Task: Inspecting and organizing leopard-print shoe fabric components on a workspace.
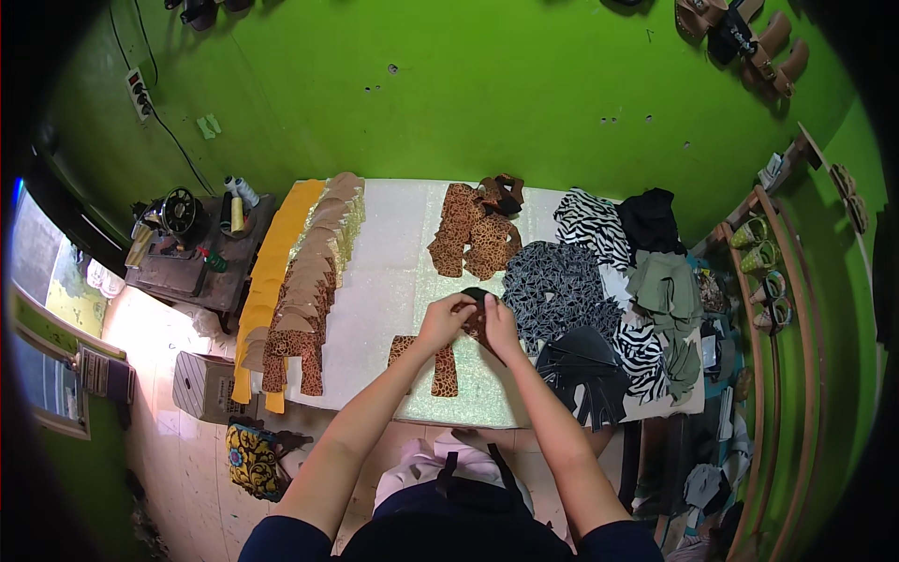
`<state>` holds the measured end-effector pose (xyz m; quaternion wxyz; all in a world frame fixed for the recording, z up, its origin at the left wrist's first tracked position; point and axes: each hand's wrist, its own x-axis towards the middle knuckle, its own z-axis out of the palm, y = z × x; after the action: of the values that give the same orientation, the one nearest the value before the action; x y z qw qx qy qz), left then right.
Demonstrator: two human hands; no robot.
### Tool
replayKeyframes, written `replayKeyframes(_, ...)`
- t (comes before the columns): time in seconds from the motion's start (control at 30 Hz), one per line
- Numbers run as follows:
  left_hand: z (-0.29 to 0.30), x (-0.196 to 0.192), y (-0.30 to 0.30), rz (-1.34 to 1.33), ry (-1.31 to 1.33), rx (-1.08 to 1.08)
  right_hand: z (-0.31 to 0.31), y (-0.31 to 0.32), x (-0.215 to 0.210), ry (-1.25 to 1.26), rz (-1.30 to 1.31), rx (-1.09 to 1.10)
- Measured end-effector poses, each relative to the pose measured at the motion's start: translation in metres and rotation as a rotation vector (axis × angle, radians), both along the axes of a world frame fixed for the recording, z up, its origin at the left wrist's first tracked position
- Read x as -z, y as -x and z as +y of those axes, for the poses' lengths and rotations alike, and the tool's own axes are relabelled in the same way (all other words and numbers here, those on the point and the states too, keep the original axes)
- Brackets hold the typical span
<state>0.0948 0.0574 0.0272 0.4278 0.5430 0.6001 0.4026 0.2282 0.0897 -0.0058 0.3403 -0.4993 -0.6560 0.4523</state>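
Over the middle of the table, my left hand (444, 318) pinches the left edge of a small dark brown and black cut piece (477, 318). My right hand (500, 328) grips its other side, thumb and fingers closed. Part of the piece hides behind my fingers. Under my left forearm lies a U-shaped leopard-print fabric piece (445, 373), partly covered by the arm. Beyond my hands sits a loose pile of leopard-print pieces (459, 225). Close to my right hand spreads a heap of black-and-grey patterned pieces (552, 290), with black pieces (585, 365) nearer me.
Overlapping rows of yellow (281, 253), tan (314, 253) and leopard-print pieces line the left of the white table (389, 244). Zebra-print (590, 225) and olive pieces (663, 290) crowd the right. A sewing machine (178, 220) stands far left; a wooden rack (782, 356) with sandals is at right.
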Motion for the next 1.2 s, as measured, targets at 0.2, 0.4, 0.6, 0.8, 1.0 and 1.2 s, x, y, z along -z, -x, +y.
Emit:
replayKeyframes(0.2, 0.006, 0.024, 0.024, 0.044, -0.026, -0.312, 0.022, -0.029, 0.002, 0.104, 0.328, 0.473)
replayKeyframes(0.4, 0.003, 0.041, 0.035, 0.317, -0.160, -0.468, 0.011, -0.024, -0.012, -0.072, 0.015, 0.384)
replayKeyframes(0.6, -0.010, -0.014, -0.016, -0.250, 0.318, -0.049, -0.018, 0.015, -0.004, -0.055, -0.052, -0.054)
replayKeyframes(0.8, -0.028, 0.013, 0.032, -0.498, 0.216, -0.247, -0.023, 0.026, -0.004, 0.050, -0.018, -0.375)
replayKeyframes(1.0, -0.052, 0.020, 0.077, -0.389, 0.228, -0.169, -0.017, 0.035, 0.001, 0.344, 0.056, -0.303)
replayKeyframes(1.2, -0.076, 0.047, 0.096, -0.322, 0.234, -0.248, -0.031, 0.041, 0.028, 0.293, -0.039, -0.368)
